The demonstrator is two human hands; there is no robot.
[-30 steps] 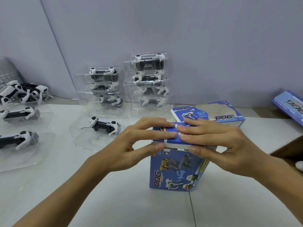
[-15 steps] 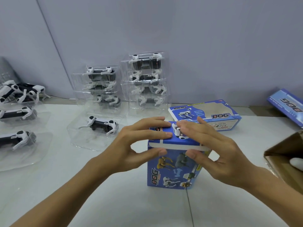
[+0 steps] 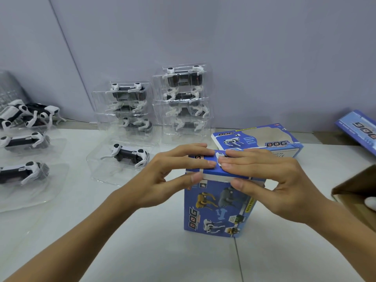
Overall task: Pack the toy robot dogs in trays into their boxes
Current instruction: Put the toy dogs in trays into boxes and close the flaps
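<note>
A blue toy-dog box stands upright on the white table in front of me. My left hand and my right hand both hold its top flap: fingers lie flat on the lid and thumbs press the front edge, where a white tuck strip shows. A black-and-white robot dog lies in a clear tray just left of my left hand. Two stacks of trays with dogs stand against the wall behind it.
Another blue box lies flat right behind the upright one, and a third sits at the far right. A brown carton is open at the right edge. More dogs in trays and loose dogs occupy the left.
My right fingers have flattened onto the lid and the flap sits a little lower. The box and the trays have stayed where they were.
</note>
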